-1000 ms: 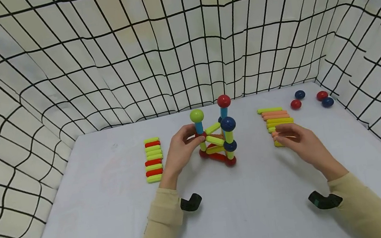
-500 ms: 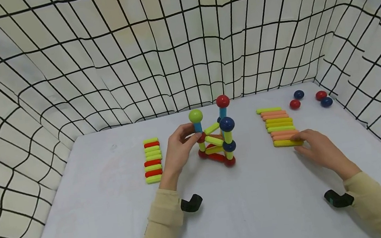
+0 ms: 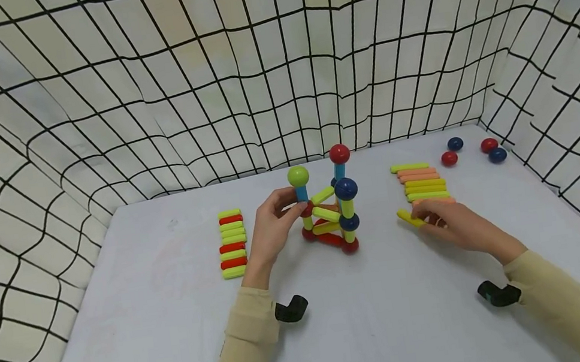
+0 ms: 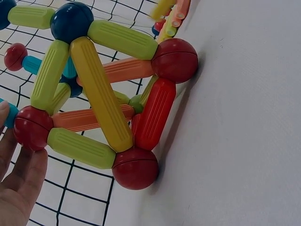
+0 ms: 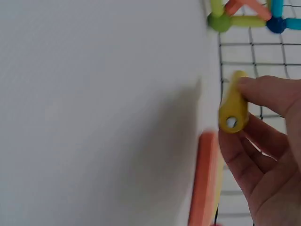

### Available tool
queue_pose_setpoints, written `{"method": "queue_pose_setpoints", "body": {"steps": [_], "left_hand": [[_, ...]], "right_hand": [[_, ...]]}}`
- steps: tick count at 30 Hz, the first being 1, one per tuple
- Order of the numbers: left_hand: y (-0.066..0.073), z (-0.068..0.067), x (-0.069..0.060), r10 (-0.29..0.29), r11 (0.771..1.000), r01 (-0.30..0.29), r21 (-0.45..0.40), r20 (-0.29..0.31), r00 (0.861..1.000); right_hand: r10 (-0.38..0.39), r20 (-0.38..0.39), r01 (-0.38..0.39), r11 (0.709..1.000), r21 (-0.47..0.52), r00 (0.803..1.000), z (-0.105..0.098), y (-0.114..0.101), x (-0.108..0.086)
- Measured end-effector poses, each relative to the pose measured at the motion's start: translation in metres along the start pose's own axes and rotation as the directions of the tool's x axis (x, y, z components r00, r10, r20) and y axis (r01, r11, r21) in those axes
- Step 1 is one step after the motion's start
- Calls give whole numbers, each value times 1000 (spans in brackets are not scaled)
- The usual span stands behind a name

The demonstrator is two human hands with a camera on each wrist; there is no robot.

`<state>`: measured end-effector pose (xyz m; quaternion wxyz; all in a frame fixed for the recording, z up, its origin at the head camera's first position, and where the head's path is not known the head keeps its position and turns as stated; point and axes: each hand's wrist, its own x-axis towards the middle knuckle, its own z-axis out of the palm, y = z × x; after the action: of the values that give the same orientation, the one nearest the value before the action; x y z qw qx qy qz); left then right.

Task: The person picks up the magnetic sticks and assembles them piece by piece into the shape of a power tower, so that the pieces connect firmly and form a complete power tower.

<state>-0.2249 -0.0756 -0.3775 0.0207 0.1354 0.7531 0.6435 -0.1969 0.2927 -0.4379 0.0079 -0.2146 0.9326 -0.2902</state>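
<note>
A frame of rods and balls (image 3: 327, 215) stands mid-table, topped by green, red and blue balls. On its left side my left hand (image 3: 272, 225) grips around a red ball joint (image 4: 33, 127), just under a blue rod (image 3: 301, 194). A long yellow rod (image 4: 101, 94) slants across the frame in the left wrist view. Off the table, my right hand (image 3: 455, 226) pinches a yellow rod (image 5: 234, 103) between thumb and fingers. The rod's hollow-looking end faces the right wrist camera. Just behind that hand lies a row of long rods (image 3: 425, 183).
A column of short green and red rods (image 3: 233, 248) lies left of the frame. Loose red and blue balls (image 3: 489, 145) sit at the back right. Black netting (image 3: 257, 88) over white cloth borders the table's back and sides.
My right hand reached the nearest yellow rod of the right row, took hold of it and lifted it leftward. The left hand has stayed at the frame.
</note>
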Motion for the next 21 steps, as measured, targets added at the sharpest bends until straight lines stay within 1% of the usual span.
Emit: {"method": "queue_pose_setpoints", "body": {"steps": [2, 4, 7, 9, 11, 13, 15, 21], "left_hand": [[0, 0, 0, -4, 1000, 4, 1, 0, 1000], [0, 0, 0, -8, 1000, 8, 0, 0, 1000], [0, 0, 0, -11, 1000, 11, 0, 0, 1000], [0, 0, 0, -12, 1000, 12, -1, 0, 1000], [0, 1, 0, -13, 1000, 13, -2, 0, 1000], [0, 1, 0, -15, 1000, 15, -3, -1, 1000], [0, 1, 0, -14, 1000, 14, -2, -1, 1000], [0, 1, 0, -10, 1000, 10, 9, -5, 1000]], "right_hand": [[45, -30, -41, 992, 122, 999, 0, -14, 10], [105, -50, -89, 964, 252, 993, -1, -31, 20], [192, -51, -153, 895, 419, 980, -1, -57, 35], [225, -51, -169, 848, 503, 973, -1, -73, 43], [236, -58, -164, 813, 558, 970, -2, -86, 50], [232, -69, -148, 795, 589, 970, -1, -96, 55], [223, -76, -133, 786, 604, 972, -1, -102, 60], [217, -83, -123, 785, 608, 973, 5, -106, 71]]}}
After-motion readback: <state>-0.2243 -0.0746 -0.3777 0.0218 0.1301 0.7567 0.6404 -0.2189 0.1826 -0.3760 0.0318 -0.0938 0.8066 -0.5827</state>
